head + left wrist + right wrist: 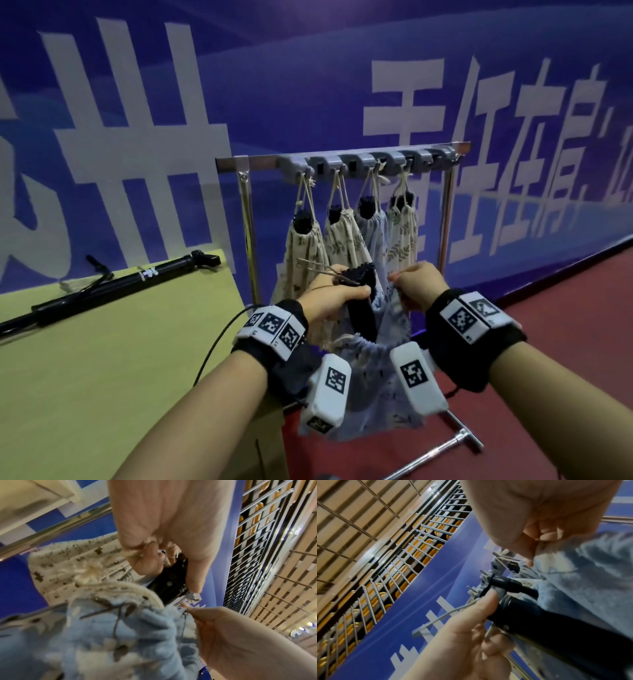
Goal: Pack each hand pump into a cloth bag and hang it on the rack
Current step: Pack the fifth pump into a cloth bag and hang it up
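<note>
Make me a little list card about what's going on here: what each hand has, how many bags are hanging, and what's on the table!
left hand: grips the black hand pump, partly in the bag
right hand: pinches the blue cloth bag
bags hanging on rack: four, a black pump top poking out of each
on the table: one long black pump
bag in hands hung: not yet

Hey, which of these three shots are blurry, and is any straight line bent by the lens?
Head view: mostly sharp; the rack top bar and the banner edges bow from the wide lens. Left wrist view: the blue bag up close is smeared, the left hand soft. Right wrist view: the right hand and pump are motion-blurred.
</note>
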Available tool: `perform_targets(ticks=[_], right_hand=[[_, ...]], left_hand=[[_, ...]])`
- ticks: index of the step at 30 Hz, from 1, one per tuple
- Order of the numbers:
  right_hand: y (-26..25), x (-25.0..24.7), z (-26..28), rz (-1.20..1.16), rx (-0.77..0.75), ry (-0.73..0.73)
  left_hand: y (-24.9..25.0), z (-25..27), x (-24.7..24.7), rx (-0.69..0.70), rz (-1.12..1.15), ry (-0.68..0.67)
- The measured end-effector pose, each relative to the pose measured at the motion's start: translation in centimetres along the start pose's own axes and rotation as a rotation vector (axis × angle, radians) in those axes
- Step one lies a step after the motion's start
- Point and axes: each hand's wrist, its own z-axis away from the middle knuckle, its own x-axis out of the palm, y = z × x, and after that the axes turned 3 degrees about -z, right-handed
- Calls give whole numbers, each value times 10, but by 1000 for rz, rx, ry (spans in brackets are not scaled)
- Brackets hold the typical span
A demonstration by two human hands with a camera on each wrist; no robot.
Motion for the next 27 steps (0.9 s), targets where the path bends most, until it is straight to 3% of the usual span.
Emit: perform_targets(ticks=[5, 9, 13, 18, 22, 25, 27], right_hand=[[19, 13, -10, 151, 34, -54], [17, 24, -5, 259, 37, -102], [16, 32, -5, 380, -46, -83], [23, 25, -8, 412, -28, -67], [30, 17, -14, 313, -23, -2], [29, 16, -15, -20, 98, -25], [30, 15, -12, -99, 107, -52]], left_hand=[[-21, -15, 4, -98, 93, 76], [-26, -19, 1, -98, 124, 108], [-32, -20, 0, -95, 111, 151], [-34, -21, -3, -66, 128, 183], [-35, -21, -4, -38, 137, 248], [-31, -19, -3, -22, 84, 188], [-28, -17, -3, 24, 69, 135]])
